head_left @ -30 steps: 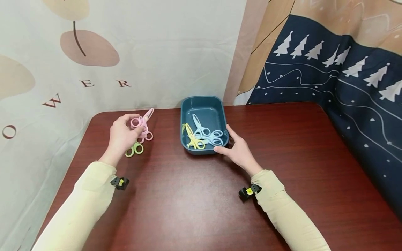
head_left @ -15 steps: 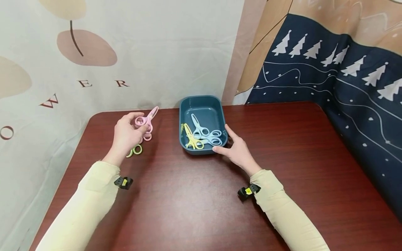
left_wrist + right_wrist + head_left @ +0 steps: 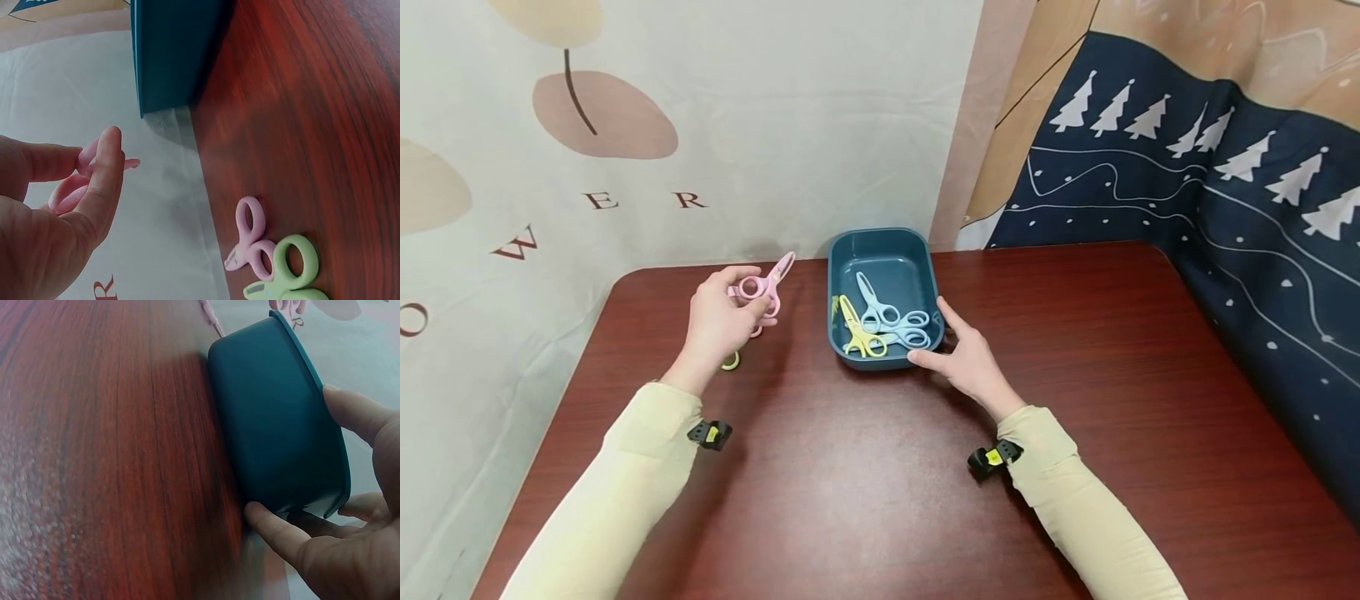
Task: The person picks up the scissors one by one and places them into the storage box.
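My left hand [image 3: 718,321] pinches a pair of pink scissors [image 3: 771,283] between thumb and fingers, raised above the table left of the teal box. My right hand [image 3: 966,362] grips the near right corner of the teal box [image 3: 275,412], thumb at the rim and fingers along the side. Inside the box lie yellow scissors [image 3: 853,321] and light blue scissors [image 3: 868,293], some overlapping. Below my left hand, another pair of pink scissors [image 3: 249,239] and green scissors [image 3: 286,286] rest on the table; in the head view the hand mostly hides them.
The dark red wooden table [image 3: 820,467] ends at the back against a pale printed cloth [image 3: 790,125]. A navy cloth with white trees [image 3: 1120,183] hangs along the right side. Both wrists carry small black cameras.
My left hand has moved right toward the box, carrying the pink scissors away from the scissors on the table. The right hand and the box have stayed in place.
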A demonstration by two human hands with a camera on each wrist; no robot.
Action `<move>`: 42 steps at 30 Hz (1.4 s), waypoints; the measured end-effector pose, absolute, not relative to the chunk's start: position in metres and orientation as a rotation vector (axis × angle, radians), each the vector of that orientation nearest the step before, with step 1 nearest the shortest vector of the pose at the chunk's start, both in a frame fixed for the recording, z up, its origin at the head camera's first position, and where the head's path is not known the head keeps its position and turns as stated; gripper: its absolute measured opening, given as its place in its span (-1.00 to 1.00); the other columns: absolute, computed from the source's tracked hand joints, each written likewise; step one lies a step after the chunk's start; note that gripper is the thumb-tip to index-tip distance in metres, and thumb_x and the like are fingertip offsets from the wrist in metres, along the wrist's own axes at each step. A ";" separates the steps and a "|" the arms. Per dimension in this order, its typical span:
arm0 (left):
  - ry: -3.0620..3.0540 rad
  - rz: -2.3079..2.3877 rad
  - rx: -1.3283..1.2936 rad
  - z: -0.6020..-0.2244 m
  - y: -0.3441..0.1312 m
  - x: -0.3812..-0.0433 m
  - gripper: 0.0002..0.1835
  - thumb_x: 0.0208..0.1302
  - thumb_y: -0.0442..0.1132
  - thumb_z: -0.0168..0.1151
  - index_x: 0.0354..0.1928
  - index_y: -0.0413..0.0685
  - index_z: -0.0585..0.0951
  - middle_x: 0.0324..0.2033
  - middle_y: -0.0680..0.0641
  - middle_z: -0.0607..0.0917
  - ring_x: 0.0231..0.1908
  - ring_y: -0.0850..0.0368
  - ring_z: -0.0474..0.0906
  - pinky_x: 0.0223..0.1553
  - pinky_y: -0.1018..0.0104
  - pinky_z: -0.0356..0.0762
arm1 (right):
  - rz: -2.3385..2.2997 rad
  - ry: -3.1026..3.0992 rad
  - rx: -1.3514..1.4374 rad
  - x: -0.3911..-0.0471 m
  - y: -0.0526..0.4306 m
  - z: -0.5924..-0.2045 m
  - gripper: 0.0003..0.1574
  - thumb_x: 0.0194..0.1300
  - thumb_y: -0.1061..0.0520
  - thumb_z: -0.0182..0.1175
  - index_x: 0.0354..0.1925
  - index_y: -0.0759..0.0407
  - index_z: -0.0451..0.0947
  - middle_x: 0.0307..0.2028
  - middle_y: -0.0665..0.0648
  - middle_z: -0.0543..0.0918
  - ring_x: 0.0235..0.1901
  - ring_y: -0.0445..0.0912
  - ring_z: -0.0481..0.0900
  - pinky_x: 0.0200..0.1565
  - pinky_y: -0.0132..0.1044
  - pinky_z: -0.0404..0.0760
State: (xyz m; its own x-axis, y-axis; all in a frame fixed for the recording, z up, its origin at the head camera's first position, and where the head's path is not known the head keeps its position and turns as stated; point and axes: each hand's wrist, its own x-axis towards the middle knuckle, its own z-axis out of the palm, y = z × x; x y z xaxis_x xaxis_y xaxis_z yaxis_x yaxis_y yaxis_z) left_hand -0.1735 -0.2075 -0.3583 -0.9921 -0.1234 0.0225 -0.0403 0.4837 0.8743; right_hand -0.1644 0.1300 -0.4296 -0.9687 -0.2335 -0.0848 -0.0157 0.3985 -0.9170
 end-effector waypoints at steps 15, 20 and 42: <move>-2.612 -1.595 0.134 -0.357 -0.195 -0.175 -0.45 0.35 -0.48 0.29 0.37 -0.34 0.47 0.17 -0.42 0.45 -0.45 0.33 0.71 -0.40 0.44 0.71 | -1.623 2.456 -0.236 -0.167 0.129 -0.427 0.26 0.17 0.11 0.55 0.64 0.12 0.05 0.42 0.26 0.45 0.29 0.16 0.52 0.19 0.02 0.57; -2.585 -1.645 0.144 -0.356 -0.190 -0.175 -0.45 0.35 -0.49 0.29 0.37 -0.33 0.46 0.17 -0.39 0.45 -0.43 0.28 0.72 -0.37 0.41 0.72 | -1.638 2.434 -0.247 -0.170 0.129 -0.425 0.25 0.16 0.11 0.55 0.62 0.13 0.07 0.43 0.24 0.44 0.30 0.16 0.51 0.23 0.06 0.54; -2.634 -1.514 0.119 -0.357 -0.178 -0.177 -0.50 0.35 -0.47 0.30 0.33 -0.33 0.50 0.13 -0.37 0.49 -0.16 -0.25 0.76 -0.42 0.43 0.71 | -1.420 2.585 -0.224 -0.170 0.128 -0.425 0.35 0.14 -0.07 0.57 0.65 0.14 0.00 0.50 0.36 0.28 0.40 0.19 0.33 0.38 0.13 0.40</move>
State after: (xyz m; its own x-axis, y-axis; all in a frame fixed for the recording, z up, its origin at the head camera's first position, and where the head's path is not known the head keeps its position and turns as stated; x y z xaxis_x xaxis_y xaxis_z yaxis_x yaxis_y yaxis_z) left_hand -0.1775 -0.1785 -0.3570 -0.9918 -0.1179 0.0485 -0.0174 0.5023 0.8645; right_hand -0.1700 0.1276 -0.4250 -0.9719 -0.2186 -0.0873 -0.0435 0.5314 -0.8460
